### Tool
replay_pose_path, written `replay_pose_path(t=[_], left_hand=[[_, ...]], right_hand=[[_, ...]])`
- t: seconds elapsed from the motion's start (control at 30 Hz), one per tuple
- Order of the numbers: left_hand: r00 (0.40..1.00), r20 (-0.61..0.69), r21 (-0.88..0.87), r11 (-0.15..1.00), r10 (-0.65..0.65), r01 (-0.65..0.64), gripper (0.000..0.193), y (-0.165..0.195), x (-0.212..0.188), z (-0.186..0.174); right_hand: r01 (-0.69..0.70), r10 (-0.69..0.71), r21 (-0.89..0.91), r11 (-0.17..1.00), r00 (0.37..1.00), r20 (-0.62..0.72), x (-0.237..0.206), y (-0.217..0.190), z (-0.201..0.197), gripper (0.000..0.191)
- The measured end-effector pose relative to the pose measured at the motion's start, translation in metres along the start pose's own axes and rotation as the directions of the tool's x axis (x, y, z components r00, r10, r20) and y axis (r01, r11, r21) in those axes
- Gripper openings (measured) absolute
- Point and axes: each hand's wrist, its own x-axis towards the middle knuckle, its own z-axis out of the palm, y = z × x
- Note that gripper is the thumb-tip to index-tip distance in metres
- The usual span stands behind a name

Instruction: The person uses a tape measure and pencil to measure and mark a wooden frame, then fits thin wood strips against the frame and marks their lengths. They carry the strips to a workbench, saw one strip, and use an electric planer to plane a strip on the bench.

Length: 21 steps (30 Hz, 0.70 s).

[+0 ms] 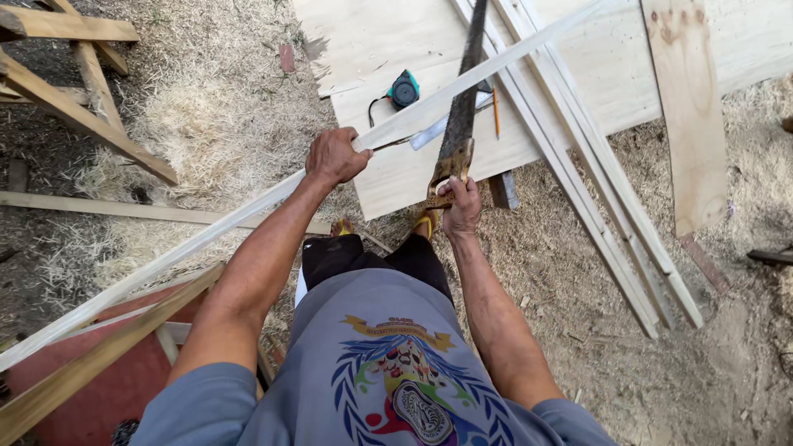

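At the far left a wooden trestle stands on ground covered with shavings, and a long pale strip runs from the lower left up to the upper right, passing over a red bench near the person. The left hand has a closed grip around this strip at its middle, while just to the right the right hand is closed on the wooden handle of a saw, whose dark blade points away, close to the strip. Behind the hands a plywood sheet lies on the ground with a tape measure and a pencil on it, and further right lie more strips and a board.
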Motion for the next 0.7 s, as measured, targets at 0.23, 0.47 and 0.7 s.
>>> replay_pose_path(t=[0.23,0.47,0.7], left_hand=[[0.999,0.034,0.011,1.000,-0.011,0.010,0.029,-0.035,-0.012,-0.020],[0.999,-0.019,0.047,0.999,0.028,-0.027,0.027,-0.074,-0.025,-0.013],[0.991,0.120,0.060,0.997,-0.052,0.045,0.027,-0.097,-0.037,0.030]], right_hand=[[0.107,-0.098,0.063,0.992,0.987,-0.125,-0.035,0.017,0.016,0.023],[0.092,-0.168,-0.204,0.975,0.903,-0.395,-0.069,0.019,-0.009,0.019],[0.234,-0.343,-0.570,0.788,0.935,-0.090,-0.113,0.017,-0.040,0.016]])
